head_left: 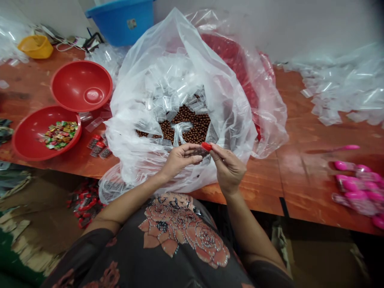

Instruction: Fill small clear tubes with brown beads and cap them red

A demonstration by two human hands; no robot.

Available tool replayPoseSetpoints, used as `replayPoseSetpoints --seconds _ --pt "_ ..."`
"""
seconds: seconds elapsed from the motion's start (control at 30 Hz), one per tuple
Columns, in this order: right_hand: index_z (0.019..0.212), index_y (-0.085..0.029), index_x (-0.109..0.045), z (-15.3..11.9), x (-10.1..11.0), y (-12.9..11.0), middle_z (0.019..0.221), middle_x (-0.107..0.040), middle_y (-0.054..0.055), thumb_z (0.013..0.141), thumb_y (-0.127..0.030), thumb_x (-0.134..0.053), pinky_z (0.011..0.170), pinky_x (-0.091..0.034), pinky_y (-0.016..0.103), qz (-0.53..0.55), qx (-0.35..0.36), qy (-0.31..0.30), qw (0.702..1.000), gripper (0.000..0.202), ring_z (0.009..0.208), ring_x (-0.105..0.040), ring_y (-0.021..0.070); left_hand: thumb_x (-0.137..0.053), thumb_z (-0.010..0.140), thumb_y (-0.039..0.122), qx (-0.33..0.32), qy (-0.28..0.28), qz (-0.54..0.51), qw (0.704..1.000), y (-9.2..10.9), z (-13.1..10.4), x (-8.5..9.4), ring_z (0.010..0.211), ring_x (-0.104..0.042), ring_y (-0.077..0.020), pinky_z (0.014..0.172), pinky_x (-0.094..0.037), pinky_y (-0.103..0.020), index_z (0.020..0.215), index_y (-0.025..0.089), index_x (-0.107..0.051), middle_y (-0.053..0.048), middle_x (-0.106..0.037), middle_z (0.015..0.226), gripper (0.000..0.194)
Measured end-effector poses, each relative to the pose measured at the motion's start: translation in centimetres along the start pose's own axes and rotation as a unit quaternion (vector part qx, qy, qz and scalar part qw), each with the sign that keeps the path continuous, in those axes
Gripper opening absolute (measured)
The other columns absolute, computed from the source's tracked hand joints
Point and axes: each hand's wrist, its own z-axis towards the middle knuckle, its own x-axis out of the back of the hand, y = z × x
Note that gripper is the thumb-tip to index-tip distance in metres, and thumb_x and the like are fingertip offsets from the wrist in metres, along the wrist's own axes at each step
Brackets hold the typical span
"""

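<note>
My left hand [179, 159] and my right hand [228, 168] meet at the table's front edge, both pinching one small clear packet with a red top [205, 147]. Just beyond them a large clear plastic bag [144, 132] lies open. Inside it are many small brown balls [192, 124] and a heap of small empty clear pouches [177, 86].
Two red bowls stand at the left: an empty one [81, 85] and one holding wrapped candies [45, 133]. Filled red-topped packets [99, 147] lie beside them. Pink items [358, 188] sit at the right, loose clear pouches [342, 92] at back right, a blue tub [123, 20] behind.
</note>
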Motion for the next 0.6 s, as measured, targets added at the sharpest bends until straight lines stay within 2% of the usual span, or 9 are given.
replayPoseSetpoints --seconds 0.07,0.17,0.3,0.37,0.53,0.6 --pt "0.126 -0.033 -0.065 0.0 0.3 0.2 0.118 -0.073 0.001 0.087 -0.018 -0.068 0.091 -0.059 0.04 -0.043 0.045 -0.041 0.997 0.041 0.105 -0.071 0.0196 -0.082 0.068 0.027 0.003 0.009 -0.008 1.0 0.0 0.0 0.1 0.087 -0.07 -0.0157 0.077 -0.058 -0.029 0.105 0.015 -0.068 -0.007 -0.075 0.1 0.042" --pt "0.143 -0.029 -0.05 0.1 0.5 0.6 0.129 -0.067 0.007 0.084 -0.026 -0.073 0.095 -0.058 0.04 -0.103 0.103 -0.111 0.983 0.063 0.115 -0.067 0.0224 -0.082 0.069 0.028 0.014 0.017 -0.044 0.999 -0.4 -0.1 0.0 0.08 -0.069 -0.0136 0.073 -0.056 -0.027 0.103 0.015 -0.065 -0.005 -0.074 0.094 0.04" --pt "0.152 -0.024 -0.035 0.3 0.4 1.3 0.135 -0.062 0.014 0.081 -0.039 -0.075 0.097 -0.056 0.043 -0.107 0.13 -0.161 0.973 0.083 0.122 -0.062 0.0257 -0.083 0.069 0.026 0.026 0.02 -0.092 0.995 -1.3 -0.1 -0.4 0.074 -0.067 -0.0104 0.069 -0.052 -0.021 0.1 0.016 -0.059 -0.002 -0.073 0.088 0.04" --pt "0.152 -0.023 -0.033 0.4 0.3 1.5 0.135 -0.062 0.015 0.081 -0.042 -0.075 0.097 -0.056 0.044 -0.107 0.135 -0.174 0.97 0.085 0.122 -0.061 0.0264 -0.084 0.068 0.025 0.03 0.022 -0.11 0.993 -1.7 -0.1 -0.5 0.072 -0.068 -0.0098 0.068 -0.052 -0.021 0.099 0.016 -0.057 0.0 -0.073 0.085 0.042" --pt "0.151 -0.026 -0.035 0.5 0.3 1.9 0.133 -0.063 0.013 0.085 -0.034 -0.072 0.095 -0.055 0.043 -0.114 0.143 -0.17 0.968 0.077 0.12 -0.062 0.0254 -0.087 0.064 0.026 0.04 0.025 -0.131 0.99 -1.6 0.1 -0.7 0.073 -0.07 -0.0118 0.071 -0.056 -0.024 0.099 0.017 -0.054 0.001 -0.071 0.081 0.049" --pt "0.149 -0.026 -0.038 0.4 0.1 2.0 0.13 -0.064 0.012 0.083 -0.037 -0.074 0.094 -0.055 0.044 -0.108 0.142 -0.166 0.97 0.076 0.117 -0.063 0.026 -0.086 0.067 0.035 0.051 0.013 -0.134 0.99 -1.3 0.4 -0.8 0.071 -0.07 -0.0133 0.068 -0.056 -0.024 0.101 0.017 -0.055 0.0 -0.071 0.081 0.05"
